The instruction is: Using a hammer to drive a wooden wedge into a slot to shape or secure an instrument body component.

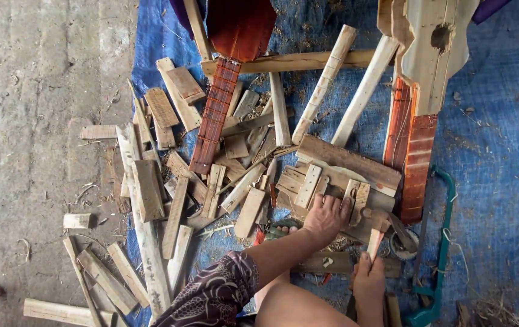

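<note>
A blue tarp (501,151) covers the concrete floor (29,121), strewn with wood offcuts (150,188) and shavings. On it lie two small stringed-instrument bodies: a red-brown one (238,27) with a fretted neck (214,115) pointing toward the person, and a pale unfinished one (435,42) beside two more red-brown necks (413,163). A green-framed saw (444,242) lies at the right edge. Near the middle sits a thick plank (347,160) on stacked blocks. The left hand (327,217) lies flat on these blocks just below the plank, fingers spread and pressing on a small slat (356,197). The right hand (368,281) is closed around a tool handle, and the tool's pale tip (375,239) angles up toward the slat, close beside the left hand's fingers. The two hands are near each other, the right just below and to the side of the left.
</note>
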